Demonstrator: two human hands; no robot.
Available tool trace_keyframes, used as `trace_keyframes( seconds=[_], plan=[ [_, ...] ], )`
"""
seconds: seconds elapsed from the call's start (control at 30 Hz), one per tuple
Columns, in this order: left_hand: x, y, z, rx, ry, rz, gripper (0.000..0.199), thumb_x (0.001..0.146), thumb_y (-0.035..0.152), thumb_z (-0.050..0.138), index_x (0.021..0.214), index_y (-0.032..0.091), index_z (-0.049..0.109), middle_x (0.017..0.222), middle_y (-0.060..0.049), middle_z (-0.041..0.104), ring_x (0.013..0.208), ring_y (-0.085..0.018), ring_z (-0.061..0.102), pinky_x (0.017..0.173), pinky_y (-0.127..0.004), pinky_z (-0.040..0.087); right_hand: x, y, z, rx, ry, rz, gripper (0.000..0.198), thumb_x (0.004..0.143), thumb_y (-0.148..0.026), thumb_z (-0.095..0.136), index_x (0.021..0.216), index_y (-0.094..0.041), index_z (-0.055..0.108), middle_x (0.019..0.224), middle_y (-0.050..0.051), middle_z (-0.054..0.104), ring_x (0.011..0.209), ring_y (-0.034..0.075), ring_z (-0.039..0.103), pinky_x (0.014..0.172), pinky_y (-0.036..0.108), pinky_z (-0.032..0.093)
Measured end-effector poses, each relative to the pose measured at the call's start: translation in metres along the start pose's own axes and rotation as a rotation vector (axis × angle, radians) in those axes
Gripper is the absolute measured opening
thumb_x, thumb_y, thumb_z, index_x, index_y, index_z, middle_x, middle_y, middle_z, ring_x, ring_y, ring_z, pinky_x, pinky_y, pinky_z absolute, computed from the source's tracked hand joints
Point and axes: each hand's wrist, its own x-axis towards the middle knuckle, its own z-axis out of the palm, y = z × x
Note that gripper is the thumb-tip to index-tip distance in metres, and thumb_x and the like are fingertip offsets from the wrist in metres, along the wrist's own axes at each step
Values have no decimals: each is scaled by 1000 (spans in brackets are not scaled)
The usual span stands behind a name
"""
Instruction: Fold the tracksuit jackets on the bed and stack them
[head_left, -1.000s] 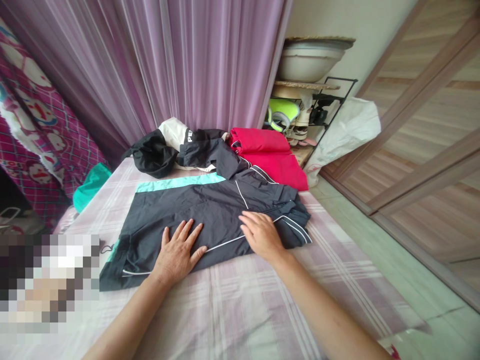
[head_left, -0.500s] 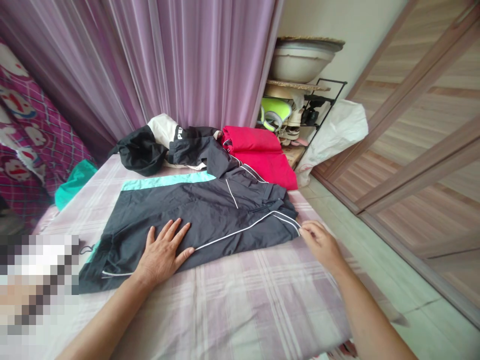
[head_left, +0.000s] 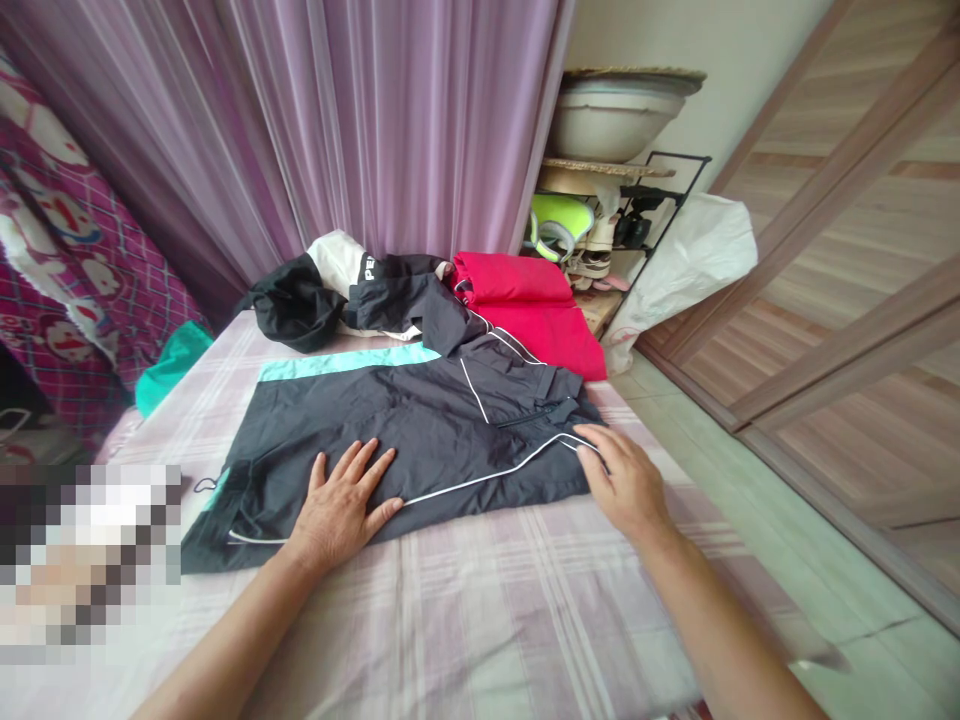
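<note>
A dark grey jacket (head_left: 322, 420) with white piping and a mint-green inner strip lies spread on the bed, its zip and collar end toward the right. My left hand (head_left: 341, 505) lies flat on the jacket's lower front part, fingers spread, thumb along the piping. At the jacket's right end, my right hand (head_left: 622, 475) rests on the piped shoulder edge. Its fingers are stretched out with the thumb apart, and nothing is gripped between them. One grey sleeve (head_left: 442, 315) is folded back toward the far side.
Behind the jacket lie a black and white garment (head_left: 300, 300) and a folded red cloth (head_left: 525, 290). A plaid sheet (head_left: 480, 610) covers the bed. Beyond its right edge stand a rack with a large basin (head_left: 615, 120), a white bag (head_left: 690, 260) and wooden wardrobe doors (head_left: 840, 240).
My right hand has let go of the piped edge it was pinching and moved slightly inward onto the jacket, its fingers now extended. My left hand stays flat in place.
</note>
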Motion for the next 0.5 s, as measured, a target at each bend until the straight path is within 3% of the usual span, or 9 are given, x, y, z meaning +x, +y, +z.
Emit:
trace_keyframes(
  seconds=[0.1, 0.23, 0.37, 0.5],
  plan=[
    [-5, -1, 3, -3, 12, -7, 66, 91, 63, 43, 150, 33, 41, 156, -9, 42, 143, -36, 36, 115, -67, 17, 10, -19, 25, -45, -208, -203, 45, 98, -36, 38, 137, -23, 58, 141, 10, 58, 132, 25, 50, 112, 46, 34],
    [-11, 0, 2, -9, 14, -27, 68, 91, 65, 42, 151, 32, 40, 157, -10, 40, 144, -35, 34, 117, -66, 14, 11, -7, 61, -152, -351, -144, 51, 97, -39, 36, 143, -22, 51, 148, 11, 51, 138, 27, 44, 114, 54, 28],
    [-11, 5, -1, -31, -15, -43, 70, 90, 67, 42, 150, 31, 40, 157, -10, 39, 145, -35, 33, 117, -67, 12, 15, -10, 68, -153, -297, -63, 52, 98, -41, 34, 144, -22, 50, 147, 13, 52, 137, 28, 46, 113, 57, 28],
    [-11, 7, -1, -67, 10, -51, 70, 90, 66, 43, 150, 30, 40, 157, -11, 40, 145, -34, 31, 118, -66, 7, 35, -73, 62, -69, -177, -127, 52, 101, -38, 29, 146, -20, 47, 151, 13, 47, 140, 29, 40, 115, 59, 23]
  ],
)
